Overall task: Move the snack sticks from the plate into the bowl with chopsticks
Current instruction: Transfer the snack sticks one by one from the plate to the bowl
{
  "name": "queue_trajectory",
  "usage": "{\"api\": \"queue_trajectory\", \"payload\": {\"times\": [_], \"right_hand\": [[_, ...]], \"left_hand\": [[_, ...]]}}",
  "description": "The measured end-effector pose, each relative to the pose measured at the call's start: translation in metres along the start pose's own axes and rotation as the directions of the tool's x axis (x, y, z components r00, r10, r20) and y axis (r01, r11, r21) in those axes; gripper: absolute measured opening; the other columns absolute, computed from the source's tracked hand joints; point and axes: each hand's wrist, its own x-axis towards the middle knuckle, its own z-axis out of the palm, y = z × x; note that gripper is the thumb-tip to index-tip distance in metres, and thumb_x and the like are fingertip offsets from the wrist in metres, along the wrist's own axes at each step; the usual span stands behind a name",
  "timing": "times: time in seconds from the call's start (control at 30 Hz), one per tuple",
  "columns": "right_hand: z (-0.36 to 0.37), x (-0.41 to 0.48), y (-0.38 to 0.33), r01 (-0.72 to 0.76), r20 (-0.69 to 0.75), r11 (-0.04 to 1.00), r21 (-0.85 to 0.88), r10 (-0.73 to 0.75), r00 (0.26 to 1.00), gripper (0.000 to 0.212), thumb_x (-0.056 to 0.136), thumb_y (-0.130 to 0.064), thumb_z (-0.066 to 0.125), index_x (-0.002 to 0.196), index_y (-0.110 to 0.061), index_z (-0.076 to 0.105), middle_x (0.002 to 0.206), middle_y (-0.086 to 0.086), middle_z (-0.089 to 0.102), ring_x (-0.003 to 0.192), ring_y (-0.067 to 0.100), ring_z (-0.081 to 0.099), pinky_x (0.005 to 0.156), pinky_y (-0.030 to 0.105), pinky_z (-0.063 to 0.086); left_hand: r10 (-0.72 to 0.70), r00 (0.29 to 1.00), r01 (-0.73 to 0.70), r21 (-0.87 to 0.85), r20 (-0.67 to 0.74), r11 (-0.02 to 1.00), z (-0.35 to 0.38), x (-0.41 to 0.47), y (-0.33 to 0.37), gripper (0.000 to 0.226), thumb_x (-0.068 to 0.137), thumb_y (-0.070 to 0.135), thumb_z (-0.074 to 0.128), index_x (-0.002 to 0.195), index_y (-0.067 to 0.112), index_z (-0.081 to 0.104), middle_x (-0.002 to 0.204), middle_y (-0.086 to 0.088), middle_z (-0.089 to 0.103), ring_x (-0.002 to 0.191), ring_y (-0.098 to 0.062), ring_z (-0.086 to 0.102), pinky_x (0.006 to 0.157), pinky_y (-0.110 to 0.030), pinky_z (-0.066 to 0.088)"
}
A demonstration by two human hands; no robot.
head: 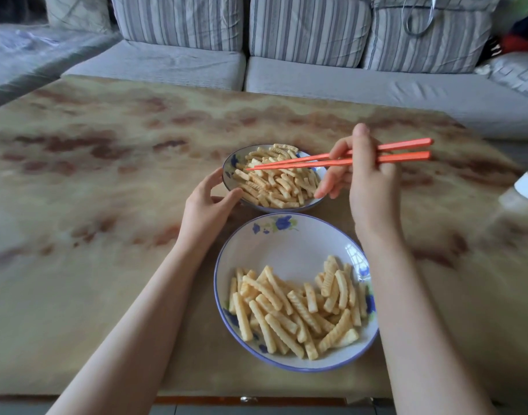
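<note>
A white plate (289,244) with blue flowers lies near me, and many yellow ridged snack sticks (298,310) are heaped in its near half. Beyond it stands a smaller white and blue bowl (228,172) piled with snack sticks (274,184). My right hand (361,175) holds a pair of orange chopsticks (301,161) level above the bowl. Their tips lie close together over the bowl's left side, and no stick is between them. My left hand (209,205) rests against the bowl's left rim, fingers curved round it.
Both dishes sit on a low table (107,205) with a mottled tan and brown top. A grey striped sofa (286,55) runs along its far edge. A blurred clear and white object (526,187) stands at the right edge.
</note>
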Motion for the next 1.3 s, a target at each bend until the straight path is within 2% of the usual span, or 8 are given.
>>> {"api": "queue_trajectory", "payload": {"times": [0.17, 0.27, 0.43, 0.53, 0.73, 0.9, 1.13, 1.3], "right_hand": [[-0.027, 0.0, -0.02, -0.054, 0.078, 0.997, 0.051, 0.05, 0.996, 0.047, 0.104, -0.025, 0.037, 0.06, -0.017, 0.053, 0.042, 0.0, 0.048, 0.03, 0.018, 0.044, 0.042, 0.04, 0.022], [-0.047, -0.003, -0.031, -0.103, 0.183, 0.995, 0.002, 0.101, 0.978, 0.052, 0.103, -0.028, 0.038, 0.055, -0.02, 0.056, 0.049, 0.011, 0.041, 0.028, 0.018, 0.039, 0.038, 0.032, 0.024], [-0.067, -0.008, -0.04, -0.152, 0.266, 0.987, -0.04, 0.158, 0.951, 0.045, 0.103, -0.027, 0.032, 0.065, -0.008, 0.046, 0.034, -0.001, 0.034, 0.024, 0.016, 0.029, 0.033, 0.018, 0.026], [-0.071, -0.008, -0.04, -0.165, 0.251, 0.984, -0.06, 0.175, 0.952, 0.05, 0.102, -0.028, 0.033, 0.058, -0.015, 0.052, 0.032, 0.002, 0.027, 0.023, 0.015, 0.024, 0.033, 0.016, 0.023], [-0.066, -0.008, -0.04, -0.165, 0.291, 0.98, -0.109, 0.19, 0.938, 0.046, 0.102, -0.027, 0.035, 0.062, -0.009, 0.05, 0.031, 0.0, 0.026, 0.025, 0.014, 0.019, 0.033, 0.016, 0.019], [-0.055, -0.01, -0.038, -0.152, 0.366, 0.979, -0.139, 0.193, 0.91, 0.046, 0.101, -0.028, 0.036, 0.062, -0.008, 0.05, 0.033, 0.002, 0.03, 0.026, 0.015, 0.024, 0.034, 0.017, 0.026], [-0.058, -0.006, -0.032, -0.144, 0.219, 0.989, -0.042, 0.15, 0.964, 0.044, 0.104, -0.023, 0.033, 0.063, -0.008, 0.042, 0.048, -0.006, 0.042, 0.027, 0.012, 0.028, 0.034, 0.018, 0.027], [-0.062, -0.001, -0.027, -0.109, 0.048, 0.994, 0.028, 0.108, 0.993, 0.042, 0.103, -0.02, 0.035, 0.063, -0.01, 0.042, 0.061, -0.005, 0.05, 0.029, 0.012, 0.03, 0.035, 0.019, 0.028]], "left_hand": [[-0.011, 1.0, 0.011, 0.001, 0.008, 1.0, 0.0, 0.001, -0.002, 0.046, 0.089, 0.023, 0.066, 0.134, 0.028, 0.057, 0.106, 0.011, 0.072, 0.08, -0.009, 0.072, 0.075, -0.023, 0.058], [0.001, 1.0, -0.002, 0.02, 0.011, 1.0, 0.0, 0.003, -0.003, 0.048, 0.089, 0.025, 0.067, 0.135, 0.027, 0.057, 0.12, 0.008, 0.069, 0.086, -0.008, 0.072, 0.084, -0.025, 0.055], [-0.024, 1.0, 0.024, -0.018, 0.01, 1.0, 0.0, 0.001, -0.001, 0.045, 0.089, 0.022, 0.067, 0.133, 0.029, 0.058, 0.097, 0.003, 0.075, 0.078, -0.012, 0.073, 0.082, -0.028, 0.057], [-0.019, 1.0, 0.02, -0.024, 0.004, 1.0, 0.0, 0.001, -0.001, 0.046, 0.089, 0.022, 0.068, 0.133, 0.028, 0.058, 0.1, 0.01, 0.073, 0.078, -0.01, 0.072, 0.08, -0.027, 0.057], [0.01, 1.0, -0.01, 0.008, 0.002, 1.0, -0.001, 0.002, -0.002, 0.047, 0.09, 0.022, 0.067, 0.135, 0.026, 0.057, 0.123, 0.011, 0.067, 0.082, -0.008, 0.071, 0.073, -0.016, 0.054], [-0.01, 1.0, 0.01, 0.009, 0.003, 1.0, 0.0, 0.002, -0.003, 0.046, 0.09, 0.022, 0.067, 0.134, 0.025, 0.057, 0.109, 0.004, 0.073, 0.077, -0.013, 0.072, 0.074, -0.023, 0.057], [-0.027, 1.0, 0.027, 0.0, 0.006, 1.0, 0.0, 0.001, 0.0, 0.046, 0.089, 0.022, 0.067, 0.134, 0.028, 0.058, 0.094, 0.006, 0.074, 0.079, -0.015, 0.073, 0.079, -0.029, 0.059], [-0.006, 1.0, 0.006, 0.014, 0.005, 1.0, 0.0, 0.002, -0.002, 0.046, 0.089, 0.022, 0.067, 0.133, 0.027, 0.058, 0.103, 0.008, 0.074, 0.083, -0.011, 0.072, 0.085, -0.027, 0.055]]}}
